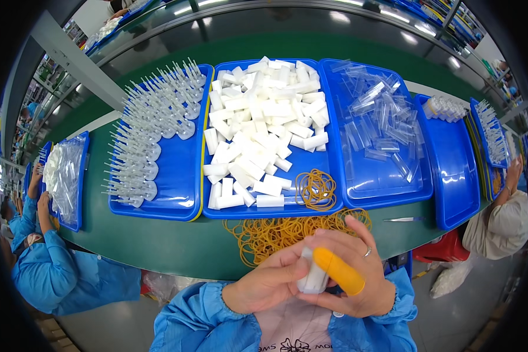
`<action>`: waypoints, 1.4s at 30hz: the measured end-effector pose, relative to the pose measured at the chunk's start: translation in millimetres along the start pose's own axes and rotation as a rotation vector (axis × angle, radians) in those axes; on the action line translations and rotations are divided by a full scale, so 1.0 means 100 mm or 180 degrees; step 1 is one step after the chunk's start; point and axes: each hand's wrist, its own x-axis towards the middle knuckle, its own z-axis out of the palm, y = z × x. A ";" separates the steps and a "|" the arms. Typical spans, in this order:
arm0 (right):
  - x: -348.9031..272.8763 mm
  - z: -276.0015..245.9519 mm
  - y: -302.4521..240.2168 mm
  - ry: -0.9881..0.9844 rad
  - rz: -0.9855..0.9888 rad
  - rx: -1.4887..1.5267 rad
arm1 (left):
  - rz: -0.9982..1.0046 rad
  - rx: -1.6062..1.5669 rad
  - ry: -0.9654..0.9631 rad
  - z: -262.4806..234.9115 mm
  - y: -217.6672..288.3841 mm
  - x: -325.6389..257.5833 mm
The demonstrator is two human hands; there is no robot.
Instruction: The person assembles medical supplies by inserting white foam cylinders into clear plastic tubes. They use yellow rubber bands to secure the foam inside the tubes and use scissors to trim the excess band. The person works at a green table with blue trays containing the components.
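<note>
Bundling step, by the look of it: left hand (268, 283) and right hand (349, 267) (orange finger cot on the index) both clasp a small white bundle (312, 276) near the chest, just below the rubber band pile (276, 232). Next move likely needs a band stretched around it.

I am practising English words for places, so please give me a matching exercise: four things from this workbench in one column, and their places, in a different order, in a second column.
Things:
1. white blocks
2. clear tubes
3. loose rubber bands
4. small white bundle

Places:
A. on the green table, in front of the trays
B. in the middle blue tray
C. between the left hand and the right hand
D. in the blue tray right of the middle one

Pairs: 1-B, 2-D, 3-A, 4-C
</note>
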 end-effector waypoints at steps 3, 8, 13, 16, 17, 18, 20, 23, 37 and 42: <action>0.02 0.02 -0.01 -0.0106 -0.0277 -0.0265 | -0.0027 -0.0157 0.0333 -0.04 -0.05 -0.01; 0.23 -0.17 0.17 -0.0212 0.0067 0.1320 | 0.0146 -0.0181 -0.0067 -0.10 -0.04 0.00; 0.46 -0.18 0.68 0.0826 0.0644 0.0681 | 0.0895 0.0527 0.0097 -0.10 0.15 -0.07; 0.67 -0.02 0.96 0.0619 0.0378 0.0062 | 0.1500 0.0789 0.0313 -0.12 0.19 -0.08; 0.73 0.04 0.99 0.0556 0.0331 -0.0383 | 0.1681 0.0825 0.0440 -0.11 0.19 -0.08; 0.79 0.10 1.00 0.0492 0.0275 -0.0828 | 0.1750 0.0904 0.0604 -0.10 0.20 -0.09; 0.85 0.22 1.06 0.0374 0.0110 -0.1528 | 0.1780 0.0951 0.0568 -0.14 0.23 -0.12; 0.90 0.29 1.07 0.0021 0.0073 -0.1646 | 0.1808 0.0847 0.0599 -0.15 0.24 -0.15; 0.87 0.28 1.08 0.0169 -0.0173 -0.0992 | 0.1854 0.0845 0.0669 -0.23 0.24 -0.14; 0.84 0.14 1.01 0.0674 0.0158 -0.0183 | 0.1943 0.0802 0.0836 -0.19 0.23 -0.10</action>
